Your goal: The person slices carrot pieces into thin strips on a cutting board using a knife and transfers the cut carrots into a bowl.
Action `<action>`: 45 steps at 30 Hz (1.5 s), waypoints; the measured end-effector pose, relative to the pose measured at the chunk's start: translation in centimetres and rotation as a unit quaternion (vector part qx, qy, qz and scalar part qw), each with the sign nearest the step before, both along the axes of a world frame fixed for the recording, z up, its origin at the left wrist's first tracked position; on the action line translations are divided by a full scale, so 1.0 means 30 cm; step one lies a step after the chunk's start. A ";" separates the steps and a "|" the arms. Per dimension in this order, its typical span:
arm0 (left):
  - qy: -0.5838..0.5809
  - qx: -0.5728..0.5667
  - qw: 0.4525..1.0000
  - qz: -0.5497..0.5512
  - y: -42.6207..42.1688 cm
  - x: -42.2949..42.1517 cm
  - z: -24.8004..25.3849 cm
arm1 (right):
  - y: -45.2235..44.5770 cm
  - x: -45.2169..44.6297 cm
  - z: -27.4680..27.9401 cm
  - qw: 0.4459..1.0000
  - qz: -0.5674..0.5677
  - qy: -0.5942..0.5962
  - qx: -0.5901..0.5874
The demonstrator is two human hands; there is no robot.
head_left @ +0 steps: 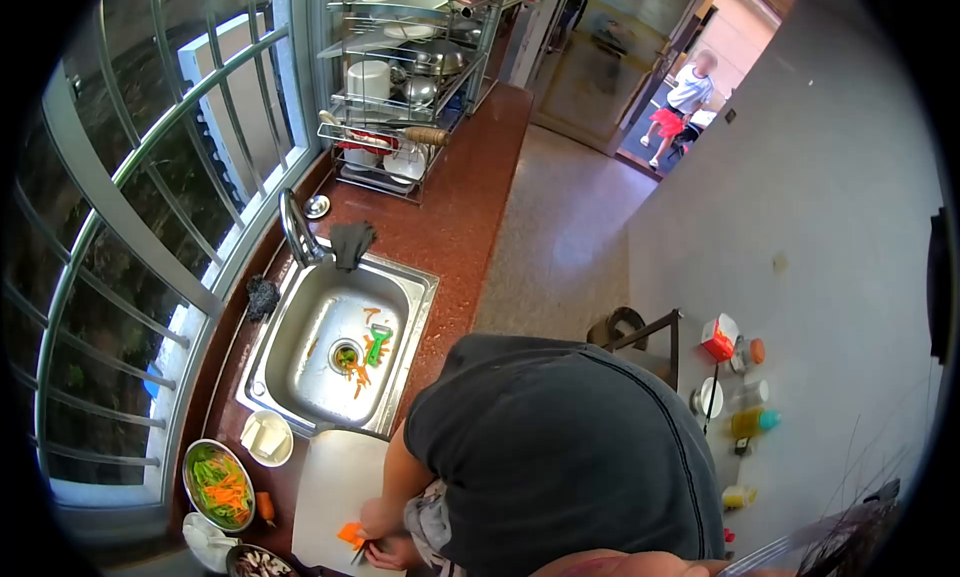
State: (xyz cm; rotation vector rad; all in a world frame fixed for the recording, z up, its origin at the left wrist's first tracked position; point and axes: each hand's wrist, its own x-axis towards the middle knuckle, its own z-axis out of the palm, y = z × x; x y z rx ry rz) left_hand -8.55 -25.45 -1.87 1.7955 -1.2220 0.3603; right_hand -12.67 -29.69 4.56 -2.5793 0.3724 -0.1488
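On the pale cutting board (pixel 328 487), my right hand (pixel 376 518) is closed on an orange carrot piece (pixel 350 534). Just below it, my left hand (pixel 396 553) has its fingers closed round a small knife (pixel 358 555), whose dark, narrow blade points towards the board; its handle is hidden. The two hands are close together. Left of the board stand a steel bowl (pixel 189 487) of green and orange strips, a whole carrot (pixel 265 508) and a white bowl (pixel 288 453) with pale blocks.
A sink (pixel 315 327) holds a green peeler (pixel 378 344) and carrot peelings. Beyond it is a dish rack (pixel 375 105). A pan of sliced food (pixel 260 563) and a white container (pixel 207 543) sit lower left. Another person (pixel 685 97) is outside the doorway.
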 end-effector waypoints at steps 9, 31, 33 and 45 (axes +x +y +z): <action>-0.009 0.002 1.000 -0.004 -0.016 0.020 -0.004 | -0.019 0.039 -0.004 0.998 -0.011 -0.037 0.041; -0.011 -0.037 0.996 0.078 -0.026 0.044 0.030 | -0.049 0.076 -0.008 0.998 0.046 -0.007 -0.039; -0.014 -0.042 0.996 0.083 -0.026 0.049 0.034 | -0.039 0.086 -0.030 0.999 0.026 -0.013 -0.044; 0.016 -0.021 0.998 0.054 -0.006 0.057 0.043 | 0.005 0.071 -0.005 0.999 0.019 0.045 -0.004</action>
